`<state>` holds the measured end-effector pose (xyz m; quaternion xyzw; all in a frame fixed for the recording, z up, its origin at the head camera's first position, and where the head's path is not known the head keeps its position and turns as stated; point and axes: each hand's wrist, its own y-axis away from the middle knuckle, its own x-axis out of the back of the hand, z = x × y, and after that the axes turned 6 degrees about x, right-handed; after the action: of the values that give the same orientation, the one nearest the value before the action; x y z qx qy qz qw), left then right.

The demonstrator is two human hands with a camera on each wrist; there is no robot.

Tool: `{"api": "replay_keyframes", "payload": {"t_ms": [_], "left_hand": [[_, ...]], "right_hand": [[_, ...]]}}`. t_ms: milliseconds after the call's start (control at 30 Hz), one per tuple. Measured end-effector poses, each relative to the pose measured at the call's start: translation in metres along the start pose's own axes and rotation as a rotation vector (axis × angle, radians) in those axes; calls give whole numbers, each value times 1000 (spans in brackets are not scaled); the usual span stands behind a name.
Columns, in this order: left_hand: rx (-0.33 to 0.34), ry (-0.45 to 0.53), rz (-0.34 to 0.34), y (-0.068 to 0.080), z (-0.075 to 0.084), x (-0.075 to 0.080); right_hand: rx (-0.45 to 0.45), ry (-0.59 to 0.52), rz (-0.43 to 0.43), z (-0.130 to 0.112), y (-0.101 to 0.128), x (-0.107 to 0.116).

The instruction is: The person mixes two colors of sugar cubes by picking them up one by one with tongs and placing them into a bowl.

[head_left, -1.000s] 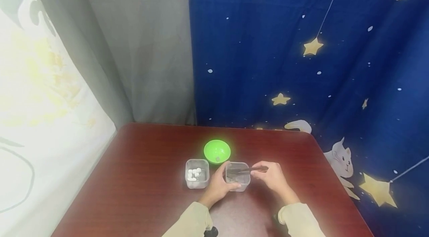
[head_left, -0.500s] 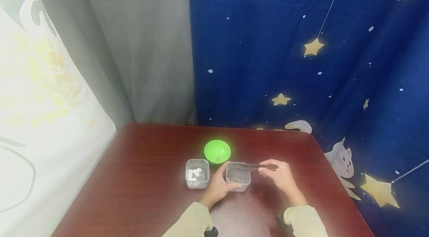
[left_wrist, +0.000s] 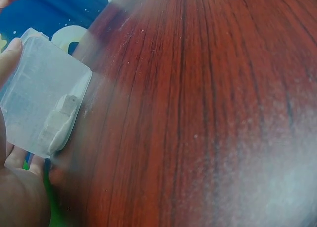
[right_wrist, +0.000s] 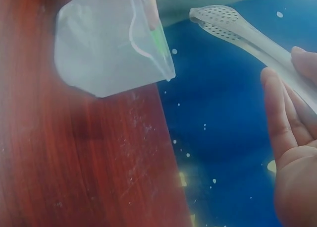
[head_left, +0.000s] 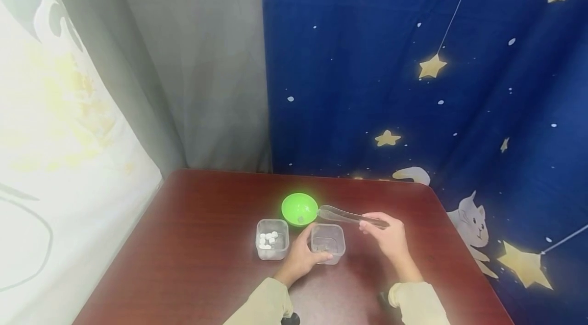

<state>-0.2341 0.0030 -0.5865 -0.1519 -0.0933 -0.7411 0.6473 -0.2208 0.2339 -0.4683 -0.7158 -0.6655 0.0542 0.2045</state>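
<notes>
Tongs [head_left: 351, 217] have been raised from the tub [head_left: 334, 259] and are gripped by the right hand [head_left: 390, 237], extending left of it; the tub is clasped by the left hand [head_left: 300, 256], the bowl [head_left: 298, 204] just beyond.

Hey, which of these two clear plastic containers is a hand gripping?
The clear plastic container on the right; the left hand has its thumb and fingers around it. The other container, with white cubes inside, stands ungripped.
</notes>
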Motion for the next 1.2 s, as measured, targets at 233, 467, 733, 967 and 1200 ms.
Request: {"api": "replay_keyframes", "payload": {"t_ms": [233,467,733,967,1200], "left_hand": [[6,-1,2,1,-1,0],[13,-7,1,0,0,-1],[1,8,11,1,1,-2],[0,0,6,1,2,-2],[11,-3,1,1,3,0]], "right_hand": [[17,-38,48,-6,-4,-7],[41,-89,78,-8,-5,-20],[65,-92,83,-6,-8,-28],[55,-63,75,-2,-10,-31],[33,-66,81,11,-10,-30]]}}
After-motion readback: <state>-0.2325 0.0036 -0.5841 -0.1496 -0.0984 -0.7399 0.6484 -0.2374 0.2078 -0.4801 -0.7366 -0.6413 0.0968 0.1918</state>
